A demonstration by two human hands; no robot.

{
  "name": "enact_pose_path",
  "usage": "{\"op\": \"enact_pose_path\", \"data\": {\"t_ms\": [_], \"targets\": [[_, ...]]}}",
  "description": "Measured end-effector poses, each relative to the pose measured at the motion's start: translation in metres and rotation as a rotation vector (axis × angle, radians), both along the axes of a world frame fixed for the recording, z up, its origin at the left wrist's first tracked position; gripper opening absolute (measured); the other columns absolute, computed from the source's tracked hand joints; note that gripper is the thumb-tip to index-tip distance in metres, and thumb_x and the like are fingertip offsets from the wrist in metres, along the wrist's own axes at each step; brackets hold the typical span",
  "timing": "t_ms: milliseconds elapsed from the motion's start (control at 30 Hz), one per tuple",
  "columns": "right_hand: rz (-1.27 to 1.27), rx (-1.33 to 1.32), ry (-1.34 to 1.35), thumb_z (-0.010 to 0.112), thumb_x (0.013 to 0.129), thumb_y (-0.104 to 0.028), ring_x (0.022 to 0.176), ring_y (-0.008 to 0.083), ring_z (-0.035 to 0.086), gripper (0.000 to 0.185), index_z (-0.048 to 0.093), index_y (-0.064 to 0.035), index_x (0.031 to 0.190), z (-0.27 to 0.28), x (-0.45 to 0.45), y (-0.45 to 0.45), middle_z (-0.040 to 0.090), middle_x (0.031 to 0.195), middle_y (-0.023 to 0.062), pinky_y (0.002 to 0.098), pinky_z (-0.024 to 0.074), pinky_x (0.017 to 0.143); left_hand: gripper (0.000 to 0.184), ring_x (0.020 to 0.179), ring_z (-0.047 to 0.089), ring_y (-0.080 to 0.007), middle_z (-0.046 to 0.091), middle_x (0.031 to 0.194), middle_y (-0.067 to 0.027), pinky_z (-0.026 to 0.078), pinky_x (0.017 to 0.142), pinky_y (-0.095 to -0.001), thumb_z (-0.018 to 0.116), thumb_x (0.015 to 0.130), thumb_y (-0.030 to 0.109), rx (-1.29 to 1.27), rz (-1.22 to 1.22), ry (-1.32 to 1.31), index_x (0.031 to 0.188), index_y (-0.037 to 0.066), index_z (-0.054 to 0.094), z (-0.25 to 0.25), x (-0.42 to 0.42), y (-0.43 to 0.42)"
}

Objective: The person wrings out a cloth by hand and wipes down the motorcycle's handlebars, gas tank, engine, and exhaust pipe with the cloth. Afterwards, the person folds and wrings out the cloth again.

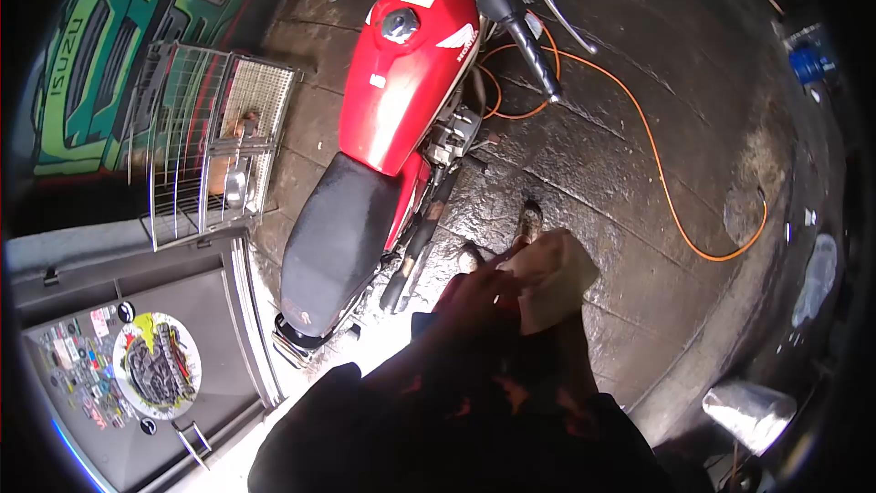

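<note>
Both hands are close together in front of the body, below and right of the red motorcycle. My left hand is blurred and dark, its fingers by the lower left of a pale cloth or paper. My right hand lies against that pale piece, with its fingers bent and pressed to it. Which fingers grip it is hard to make out. The black seat is left of the hands, and my shoe shows just above them.
A wire cage stands left of the motorcycle. An orange hose curves over the wet floor at the right. A stickered door is at the lower left, a metallic container at the lower right, and a blue object at the far right.
</note>
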State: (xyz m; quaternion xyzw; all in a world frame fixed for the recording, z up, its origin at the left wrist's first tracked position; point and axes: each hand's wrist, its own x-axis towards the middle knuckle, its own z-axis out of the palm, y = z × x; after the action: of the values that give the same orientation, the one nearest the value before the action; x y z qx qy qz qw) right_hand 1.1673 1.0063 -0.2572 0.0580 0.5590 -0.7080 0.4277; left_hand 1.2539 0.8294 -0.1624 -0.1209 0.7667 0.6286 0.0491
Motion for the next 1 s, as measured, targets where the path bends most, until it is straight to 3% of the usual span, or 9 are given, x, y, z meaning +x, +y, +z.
{"op": "enact_pose_path", "data": {"t_ms": [100,167,300,533,667,733,800,900,1000], "targets": [[0.071,-0.014,0.101,0.070,0.088,-0.036,0.120,0.0376,0.058,0.050,0.063,-0.0035,0.126,-0.013,-0.055,-0.039,0.061,0.129,0.0190,0.0479,0.0398,0.109,0.032,0.098,0.069,-0.0186,0.071,0.108,-0.0115,0.056,0.080,-0.0343,0.052,0.105,0.017,0.509,0.451,-0.262,0.132,0.003,0.057,-0.080,0.028,-0.027],[0.137,-0.022,0.202,0.070,0.087,-0.036,0.120,0.0378,0.058,0.051,0.063,-0.0039,0.126,-0.020,-0.093,-0.081,0.061,0.129,0.0190,0.0482,0.0393,0.109,0.030,0.091,0.068,-0.0152,0.070,0.106,-0.0096,0.055,0.078,-0.0304,0.053,0.106,0.023,0.292,0.540,-0.358,0.128,0.004,0.060,-0.102,0.053,-0.039],[0.263,0.002,0.514,0.070,0.087,-0.036,0.121,0.0383,0.057,0.051,0.063,-0.0047,0.126,-0.034,-0.147,-0.173,0.061,0.130,0.0189,0.0490,0.0383,0.110,0.034,0.086,0.065,-0.0122,0.069,0.100,-0.0053,0.053,0.075,-0.0277,0.050,0.107,0.034,0.433,0.628,-0.574,0.119,0.006,0.064,-0.101,0.095,-0.022],[0.263,0.303,1.538,0.071,0.086,-0.037,0.124,0.0391,0.056,0.051,0.064,-0.0061,0.126,-0.042,-0.261,-0.340,0.061,0.132,0.0187,0.0504,0.0364,0.112,0.029,0.093,0.070,-0.0255,0.071,0.103,-0.0157,0.056,0.079,-0.0370,0.057,0.104,0.026,0.152,0.689,-0.518,0.122,0.003,0.063,-0.105,0.150,0.005],[0.056,0.551,1.982,0.059,0.092,-0.030,0.123,0.0344,0.058,0.039,0.067,-0.0105,0.125,-0.073,-0.205,-0.405,0.065,0.129,0.0138,0.0526,0.0297,0.115,0.024,0.094,0.070,-0.0264,0.070,0.101,-0.0164,0.056,0.080,-0.0375,0.061,0.101,0.020,-0.104,0.587,-0.311,0.119,0.003,0.064,-0.143,0.203,-0.001],[0.215,0.380,1.675,0.056,0.095,-0.021,0.115,0.0366,0.061,0.033,0.068,-0.0026,0.119,-0.053,-0.111,-0.400,0.067,0.119,0.0191,0.0487,0.0398,0.108,0.023,0.094,0.070,-0.0260,0.070,0.101,-0.0160,0.056,0.079,-0.0373,0.062,0.101,0.019,0.042,0.618,-0.362,0.117,0.004,0.064,-0.157,0.231,-0.012],[0.393,0.218,1.831,0.061,0.088,-0.025,0.136,0.0412,0.046,0.053,0.058,-0.0017,0.136,-0.080,-0.036,-0.395,0.057,0.137,0.0245,0.0508,0.0264,0.120,0.021,0.093,0.070,-0.0255,0.070,0.100,-0.0155,0.056,0.079,-0.0372,0.062,0.100,0.017,0.151,0.654,-0.409,0.116,0.004,0.065,-0.164,0.258,-0.026],[0.750,0.268,2.046,0.063,0.085,-0.025,0.136,0.0386,0.047,0.050,0.062,-0.0051,0.131,-0.092,-0.040,-0.387,0.058,0.136,0.0209,0.0557,0.0235,0.121,0.018,0.093,0.070,-0.0247,0.070,0.099,-0.0148,0.056,0.078,-0.0369,0.063,0.099,0.015,0.223,0.658,-0.413,0.113,0.004,0.065,-0.181,0.299,-0.052],[0.444,0.619,2.023,0.064,0.088,-0.017,0.123,0.0435,0.055,0.018,0.061,-0.0062,0.103,-0.041,-0.119,-0.375,0.062,0.110,0.0223,0.0569,0.0343,0.115,0.015,0.093,0.070,-0.0240,0.070,0.098,-0.0141,0.056,0.077,-0.0367,0.064,0.098,0.012,0.284,0.655,-0.416,0.111,0.004,0.066,-0.194,0.339,-0.072]]}}
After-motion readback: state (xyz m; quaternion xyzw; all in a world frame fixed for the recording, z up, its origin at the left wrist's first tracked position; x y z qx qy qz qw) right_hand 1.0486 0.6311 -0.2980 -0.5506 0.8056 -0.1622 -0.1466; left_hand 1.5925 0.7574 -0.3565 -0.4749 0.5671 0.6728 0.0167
